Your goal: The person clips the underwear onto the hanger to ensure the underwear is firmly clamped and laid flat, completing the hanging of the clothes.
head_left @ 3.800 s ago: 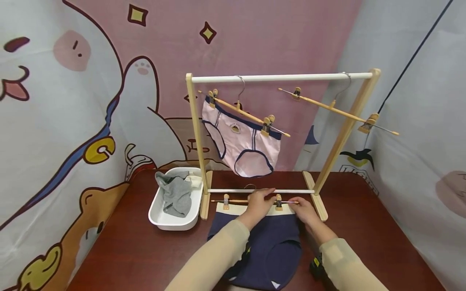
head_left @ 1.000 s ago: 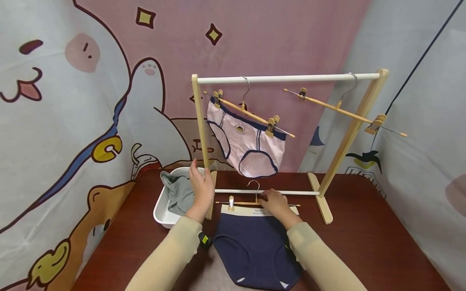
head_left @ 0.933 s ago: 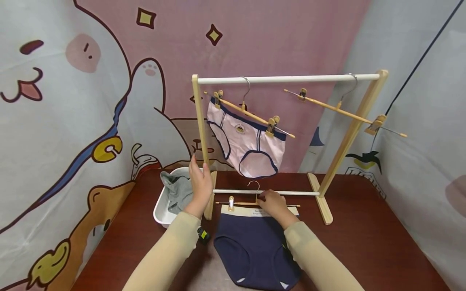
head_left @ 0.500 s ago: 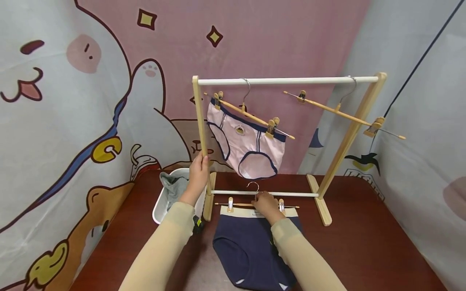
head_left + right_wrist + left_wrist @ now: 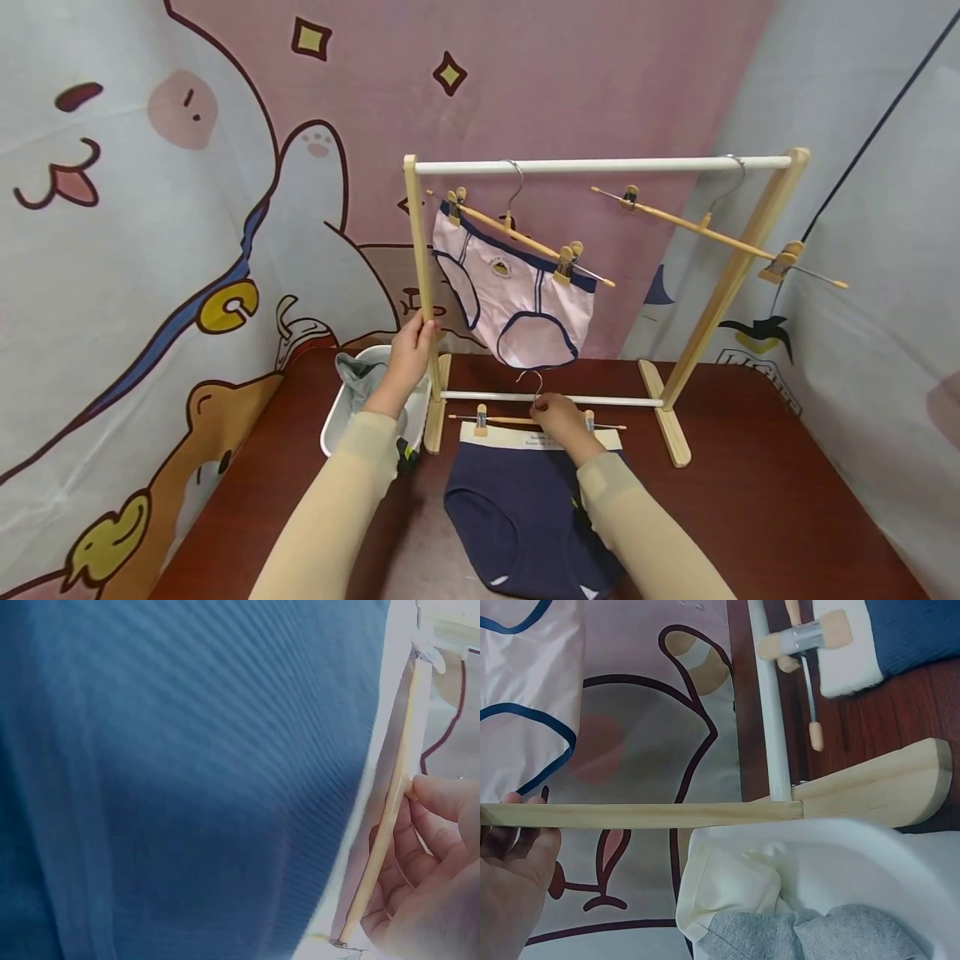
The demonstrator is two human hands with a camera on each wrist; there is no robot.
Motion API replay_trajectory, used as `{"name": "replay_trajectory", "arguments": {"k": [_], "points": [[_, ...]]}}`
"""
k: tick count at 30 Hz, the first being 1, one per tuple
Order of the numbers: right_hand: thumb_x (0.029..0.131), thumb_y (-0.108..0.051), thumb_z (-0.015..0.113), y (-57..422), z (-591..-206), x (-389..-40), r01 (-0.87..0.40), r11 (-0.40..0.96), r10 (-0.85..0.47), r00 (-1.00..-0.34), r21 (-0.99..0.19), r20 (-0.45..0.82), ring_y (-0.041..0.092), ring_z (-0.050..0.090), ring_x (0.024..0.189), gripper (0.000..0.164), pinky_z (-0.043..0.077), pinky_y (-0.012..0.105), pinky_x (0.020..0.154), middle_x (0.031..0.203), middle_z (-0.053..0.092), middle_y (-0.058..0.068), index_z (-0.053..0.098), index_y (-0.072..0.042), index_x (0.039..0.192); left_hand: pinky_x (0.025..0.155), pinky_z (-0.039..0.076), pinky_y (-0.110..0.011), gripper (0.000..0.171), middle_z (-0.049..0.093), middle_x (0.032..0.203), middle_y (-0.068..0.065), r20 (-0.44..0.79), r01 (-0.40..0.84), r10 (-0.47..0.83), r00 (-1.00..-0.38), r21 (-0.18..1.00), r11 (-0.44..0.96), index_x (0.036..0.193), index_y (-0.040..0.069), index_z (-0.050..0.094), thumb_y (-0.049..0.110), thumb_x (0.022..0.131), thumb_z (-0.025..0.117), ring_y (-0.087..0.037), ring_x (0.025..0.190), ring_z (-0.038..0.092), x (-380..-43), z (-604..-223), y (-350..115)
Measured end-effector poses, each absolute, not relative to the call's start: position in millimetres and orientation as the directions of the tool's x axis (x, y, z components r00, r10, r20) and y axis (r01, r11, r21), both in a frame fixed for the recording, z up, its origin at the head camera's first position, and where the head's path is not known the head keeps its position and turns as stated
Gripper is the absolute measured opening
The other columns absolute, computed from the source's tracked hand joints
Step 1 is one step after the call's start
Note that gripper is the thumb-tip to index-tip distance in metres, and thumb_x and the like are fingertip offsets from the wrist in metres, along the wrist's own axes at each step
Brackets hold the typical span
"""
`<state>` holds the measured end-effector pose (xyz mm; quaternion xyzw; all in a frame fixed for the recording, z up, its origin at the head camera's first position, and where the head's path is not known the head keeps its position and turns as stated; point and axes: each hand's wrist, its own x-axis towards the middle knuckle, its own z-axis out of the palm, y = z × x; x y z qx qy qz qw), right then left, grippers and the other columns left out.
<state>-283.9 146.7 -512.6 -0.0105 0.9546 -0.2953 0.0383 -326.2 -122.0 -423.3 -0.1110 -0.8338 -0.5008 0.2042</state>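
Observation:
My left hand (image 5: 407, 363) grips the left wooden post (image 5: 420, 250) of a small clothes rack, and its fingers wrap that post in the left wrist view. With my right hand (image 5: 561, 421) I pinch the middle of a clip hanger (image 5: 390, 810), just under its metal hook (image 5: 537, 382). Navy underpants (image 5: 525, 508) with a cream waistband are clipped to this hanger by two clips, the right one partly behind my hand. They lie in front of the rack's lower bar (image 5: 615, 401); whether they touch the table throughout I cannot tell.
Pink underpants (image 5: 517, 292) with navy trim hang clipped from the rack's top bar (image 5: 622, 166). A bare clip hanger (image 5: 697, 227) hangs at its right end. The white basin (image 5: 330, 433) at left holds grey cloth (image 5: 362, 377) and cream cloth (image 5: 739, 889). All stand on a red-brown table (image 5: 780, 500).
Both hands were at the hanger's right clip. My left hand has left it and closed round the rack's left post. My right hand has shifted to the hanger's middle, and the hook now stands up.

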Motion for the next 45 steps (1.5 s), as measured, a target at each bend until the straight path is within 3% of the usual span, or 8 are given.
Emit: {"name": "replay_trajectory", "arguments": {"k": [5, 13, 19, 29, 36, 45], "points": [[0.089, -0.020, 0.063, 162, -505, -280, -0.083, 0.795, -0.090, -0.996, -0.601, 0.019, 0.030, 0.062, 0.094, 0.017, 0.048, 0.046, 0.083, 0.099, 0.068, 0.010, 0.070, -0.008, 0.098, 0.088, 0.051, -0.043, 0.030, 0.067, 0.109, -0.018, 0.425, 0.375, -0.015, -0.905, 0.815, 0.442, 0.120, 0.003, 0.058, 0.022, 0.101, 0.044, -0.029, 0.105, 0.064, -325, -423, -122], [0.089, -0.014, 0.063, 186, -484, -273, -0.203, 0.768, -0.168, -0.979, -0.608, 0.114, 0.018, 0.063, 0.075, 0.012, 0.048, 0.035, 0.068, 0.079, 0.069, 0.002, 0.071, -0.006, 0.088, 0.090, 0.051, -0.042, 0.030, 0.066, 0.110, -0.017, 0.402, 0.355, -0.020, -0.915, 0.830, 0.430, 0.121, 0.004, 0.056, 0.021, 0.101, 0.044, -0.028, 0.107, 0.063, -326, -423, -122], [0.091, -0.016, 0.061, 204, -474, -270, -0.182, 0.783, -0.150, -0.983, -0.594, 0.104, 0.019, 0.064, 0.077, 0.013, 0.047, 0.033, 0.063, 0.084, 0.070, 0.005, 0.070, -0.006, 0.093, 0.089, 0.051, -0.042, 0.027, 0.066, 0.109, -0.016, 0.406, 0.358, -0.014, -0.914, 0.823, 0.441, 0.117, 0.005, 0.058, 0.022, 0.101, 0.043, -0.028, 0.106, 0.063, -327, -424, -122], [0.092, -0.017, 0.060, 237, -455, -267, -0.171, 0.816, -0.101, -0.983, -0.552, 0.155, 0.026, 0.063, 0.084, 0.017, 0.047, 0.036, 0.069, 0.095, 0.069, 0.014, 0.070, -0.004, 0.097, 0.087, 0.051, -0.044, 0.029, 0.067, 0.109, -0.017, 0.410, 0.365, -0.015, -0.912, 0.827, 0.429, 0.120, 0.005, 0.058, 0.022, 0.101, 0.044, -0.029, 0.105, 0.064, -326, -423, -122], [0.092, -0.015, 0.061, 252, -423, -266, -0.201, 0.824, -0.120, -0.976, -0.530, 0.182, 0.030, 0.062, 0.085, 0.017, 0.048, 0.038, 0.069, 0.093, 0.069, 0.015, 0.071, -0.003, 0.096, 0.088, 0.051, -0.043, 0.031, 0.066, 0.110, -0.017, 0.397, 0.360, 0.002, -0.918, 0.831, 0.424, 0.122, 0.006, 0.056, 0.023, 0.102, 0.042, -0.030, 0.107, 0.063, -326, -424, -124], [0.092, -0.019, 0.059, 253, -390, -267, -0.177, 0.880, -0.115, -0.980, -0.442, 0.162, 0.024, 0.061, 0.077, 0.021, 0.048, 0.038, 0.064, 0.090, 0.069, 0.014, 0.070, -0.002, 0.098, 0.087, 0.052, -0.043, 0.032, 0.066, 0.110, -0.016, 0.407, 0.366, -0.001, -0.913, 0.821, 0.438, 0.125, 0.007, 0.055, 0.023, 0.101, 0.043, -0.028, 0.106, 0.063, -325, -425, -125]]}}
